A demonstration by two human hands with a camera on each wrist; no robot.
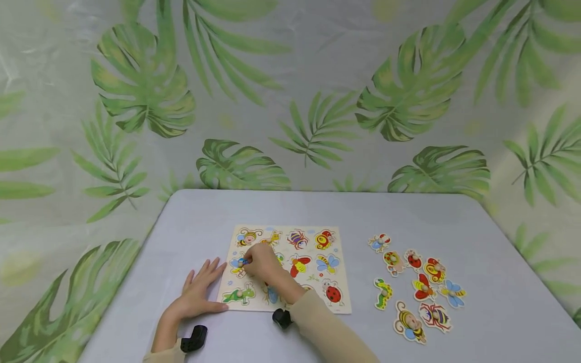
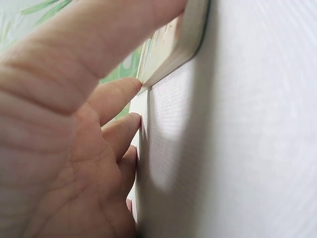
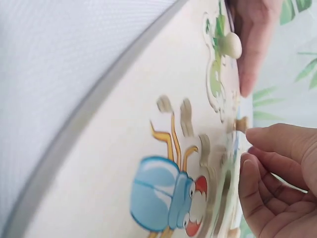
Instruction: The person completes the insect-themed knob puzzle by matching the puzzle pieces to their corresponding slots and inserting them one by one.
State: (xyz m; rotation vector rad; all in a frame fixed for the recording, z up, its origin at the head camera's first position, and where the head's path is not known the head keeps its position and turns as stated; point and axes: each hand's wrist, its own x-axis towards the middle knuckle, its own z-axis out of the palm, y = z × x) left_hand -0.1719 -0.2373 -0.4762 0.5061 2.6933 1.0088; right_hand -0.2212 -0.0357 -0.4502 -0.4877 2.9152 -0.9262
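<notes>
The head view looks forward and down from above the near side of the table [image 1: 317,206], far enough back to take in its far edge, with the leafy backdrop [image 1: 317,75] across the upper half. The left wrist view sits very close behind the left hand [image 1: 198,293], skimming the tabletop, turned sideways so the table fills the right side. The right wrist view, also close and sideways, grazes the puzzle board [image 1: 313,278]; it and the head view share the green insect piece [image 3: 215,77].

Lower centre, the right hand [image 1: 262,261] bends over a puzzle board [image 1: 258,305]; left, the left hand [image 1: 199,291] touches its edge; loose insect pieces [image 1: 423,288] lie lower right.
</notes>
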